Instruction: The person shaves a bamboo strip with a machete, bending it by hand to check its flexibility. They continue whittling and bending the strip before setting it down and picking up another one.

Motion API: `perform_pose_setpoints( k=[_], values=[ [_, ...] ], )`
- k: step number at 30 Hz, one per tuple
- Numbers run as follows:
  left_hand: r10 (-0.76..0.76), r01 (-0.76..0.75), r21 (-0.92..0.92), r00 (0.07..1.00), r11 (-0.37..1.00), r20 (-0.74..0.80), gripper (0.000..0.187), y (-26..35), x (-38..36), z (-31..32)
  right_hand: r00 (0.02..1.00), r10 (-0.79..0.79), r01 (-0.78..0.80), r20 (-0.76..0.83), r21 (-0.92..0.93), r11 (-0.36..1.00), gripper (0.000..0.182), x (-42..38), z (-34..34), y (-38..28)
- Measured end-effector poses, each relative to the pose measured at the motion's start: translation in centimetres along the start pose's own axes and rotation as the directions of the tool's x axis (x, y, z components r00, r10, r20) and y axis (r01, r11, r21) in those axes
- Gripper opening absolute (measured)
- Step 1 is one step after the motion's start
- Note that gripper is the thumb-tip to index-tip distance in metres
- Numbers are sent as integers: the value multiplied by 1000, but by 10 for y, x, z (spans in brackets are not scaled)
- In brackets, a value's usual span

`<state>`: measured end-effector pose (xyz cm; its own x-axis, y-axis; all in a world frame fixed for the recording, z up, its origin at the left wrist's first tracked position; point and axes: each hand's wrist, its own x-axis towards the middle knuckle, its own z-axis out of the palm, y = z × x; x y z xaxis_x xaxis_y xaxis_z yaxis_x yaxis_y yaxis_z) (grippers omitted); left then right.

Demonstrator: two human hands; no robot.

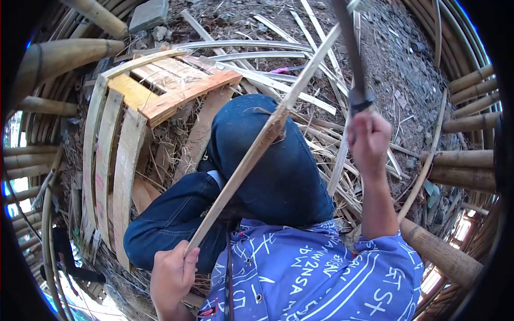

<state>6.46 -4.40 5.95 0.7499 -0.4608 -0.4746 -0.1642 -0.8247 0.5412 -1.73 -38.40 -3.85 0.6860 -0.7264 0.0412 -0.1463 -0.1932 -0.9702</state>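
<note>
My left hand, low on the left, is closed round the near end of a long split bamboo strip. The strip slants up and away across my raised knee, with a rough, brownish node near its middle. On the right, my right hand grips the handle of a machete. Its dark blade points up and away, close to the far end of the strip.
A slatted wooden crate stands at my left. Pale bamboo strips and shavings litter the ground ahead, with a pink-handled tool among them. Bamboo poles stick in from both sides. A concrete block lies at the far left.
</note>
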Motion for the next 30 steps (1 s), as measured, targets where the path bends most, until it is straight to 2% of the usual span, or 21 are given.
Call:
perform_pose_setpoints(
  k=[3,4,5,6,7,8,10,12,14,15,16,18,19,20,21,23,24,26,30],
  values=[
    [15,-13,47,999,999,-30,26,0,0,-3,977,-88,145,195,-301,943,31,-4,11,-19],
    [43,-44,25,999,999,33,26,-5,1,-7,973,-42,116,227,-322,940,36,-4,18,-20],
    [72,-72,0,993,997,93,26,-9,1,-9,961,-110,210,254,-406,890,39,0,19,-17],
    [64,-64,2,993,998,99,26,-8,0,-10,942,-170,298,291,-482,824,41,6,20,-13],
    [82,-87,41,992,995,95,26,-7,-2,-11,941,-145,284,305,-480,830,45,13,20,-7],
    [104,-111,79,991,991,86,26,-6,-4,-12,925,-221,354,308,-492,795,43,17,20,-1],
    [77,-80,32,994,996,79,26,-9,-9,-13,975,-95,190,200,-536,822,40,30,10,9],
    [50,-49,-20,996,999,77,26,-11,-13,-13,994,-90,112,66,-549,828,42,51,-11,31],
    [-11,19,-64,991,998,133,26,-13,-13,-15,998,-55,18,-39,-624,781,53,67,-40,47],
    [-12,21,-67,992,998,129,26,-16,-12,-15,996,-17,-39,-87,-610,791,62,67,-52,51],
    [-23,39,-104,989,994,147,25,-21,-9,-16,996,-19,-36,-84,-609,792,62,63,-53,53],
    [-23,47,-131,984,990,175,25,-22,-7,-15,995,-25,-14,-96,-382,924,62,43,-59,54],
    [-60,82,-158,989,984,138,24,-20,-6,-14,993,11,-44,-114,-289,956,60,29,-48,45],
    [-98,116,-187,990,976,102,23,-18,-6,-12,997,-36,19,-64,-255,967,57,18,-37,29],
    [-87,105,-179,990,978,109,23,-16,-7,-9,996,-84,70,-42,-259,963,51,8,-27,21],
    [-101,101,1,993,995,-54,23,-15,-10,-4,995,-67,85,75,-272,959,38,-1,-6,-10],
    [-87,87,12,995,996,-51,23,-19,-11,-5,985,-96,144,141,-389,910,39,-2,-2,-13],
    [-25,29,114,999,993,-38,23,-32,-13,-8,963,-119,224,243,-468,855,42,-1,8,-17],
    [62,-57,80,996,995,-60,23,-43,-19,-3,941,-154,291,300,-489,822,46,10,14,-14]
  ],
)
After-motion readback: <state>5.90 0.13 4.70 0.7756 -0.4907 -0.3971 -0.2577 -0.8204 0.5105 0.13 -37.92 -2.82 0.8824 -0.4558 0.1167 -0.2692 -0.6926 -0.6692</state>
